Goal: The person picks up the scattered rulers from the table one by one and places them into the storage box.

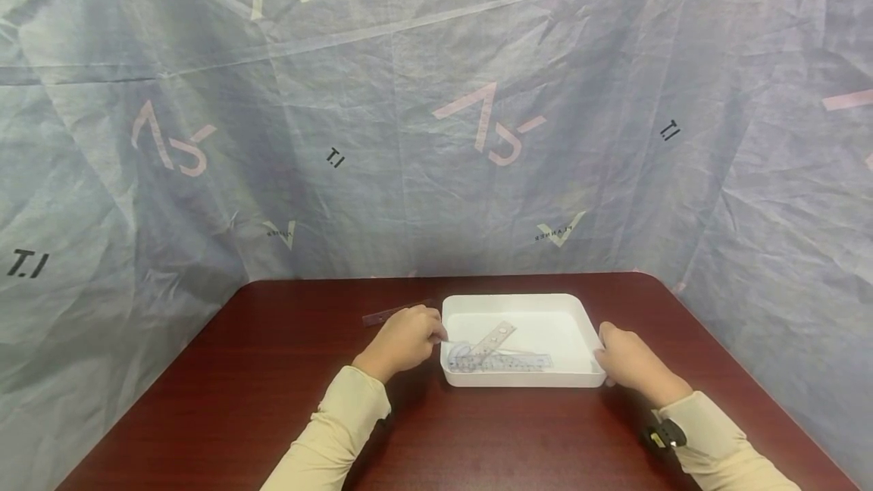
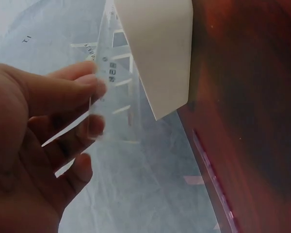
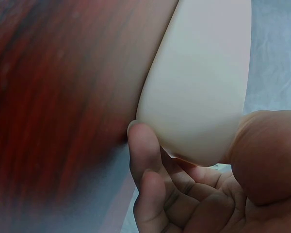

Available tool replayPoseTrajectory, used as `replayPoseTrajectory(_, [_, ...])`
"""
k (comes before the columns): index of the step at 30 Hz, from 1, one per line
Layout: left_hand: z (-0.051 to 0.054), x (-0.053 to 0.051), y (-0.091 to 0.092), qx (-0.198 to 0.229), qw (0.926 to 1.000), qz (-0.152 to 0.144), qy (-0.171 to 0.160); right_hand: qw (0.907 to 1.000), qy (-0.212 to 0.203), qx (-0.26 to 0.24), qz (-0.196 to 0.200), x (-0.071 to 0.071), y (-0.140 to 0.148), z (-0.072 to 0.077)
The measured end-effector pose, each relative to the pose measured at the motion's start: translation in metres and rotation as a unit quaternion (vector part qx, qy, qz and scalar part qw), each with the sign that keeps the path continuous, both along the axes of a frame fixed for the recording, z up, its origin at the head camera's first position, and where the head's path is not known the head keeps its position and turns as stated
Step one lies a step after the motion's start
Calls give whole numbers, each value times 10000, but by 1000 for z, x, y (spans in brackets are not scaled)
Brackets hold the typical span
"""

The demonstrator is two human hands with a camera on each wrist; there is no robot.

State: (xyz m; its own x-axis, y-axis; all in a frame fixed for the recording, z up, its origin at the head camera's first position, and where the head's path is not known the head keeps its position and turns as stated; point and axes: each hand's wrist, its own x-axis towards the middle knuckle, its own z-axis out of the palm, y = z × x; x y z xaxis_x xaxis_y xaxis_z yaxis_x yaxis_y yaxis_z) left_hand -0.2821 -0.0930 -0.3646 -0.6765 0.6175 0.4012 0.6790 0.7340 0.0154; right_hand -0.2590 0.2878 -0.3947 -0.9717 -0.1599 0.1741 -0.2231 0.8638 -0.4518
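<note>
My left hand [image 1: 407,338] is at the left rim of a white tray [image 1: 539,379]. Its thumb and fingers pinch the end of a clear plastic ruler [image 2: 109,80] with dark markings, held beside the tray's outer wall in the left wrist view. On the tray's right side, my right hand [image 1: 630,361] grips the wall, thumb near the rim and fingers along the outside and lower edge [image 3: 145,145]. Inside the tray lie a clear ruler with round holes [image 1: 496,336], set slantwise, and a bluish transparent ruler [image 1: 535,361] along the front; their overlap hides details.
A purple ruler [image 1: 382,317] lies on the dark red wooden table [image 1: 273,385], behind and left of my left hand. Grey printed cloth [image 1: 382,203] hangs around the table's back and sides. A dark device [image 1: 667,434] is strapped at the right wrist.
</note>
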Motion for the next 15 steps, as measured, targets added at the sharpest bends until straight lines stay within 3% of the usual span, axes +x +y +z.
replayPoseTrajectory(6, [0, 2, 2, 7, 9985, -225, -491, 10000, 9, 11, -11, 0, 0, -2])
replayPoseTrajectory(15, [-1, 1, 2, 32, 9985, -285, -473, 10000, 11, -18, -22, 0, 0, -1])
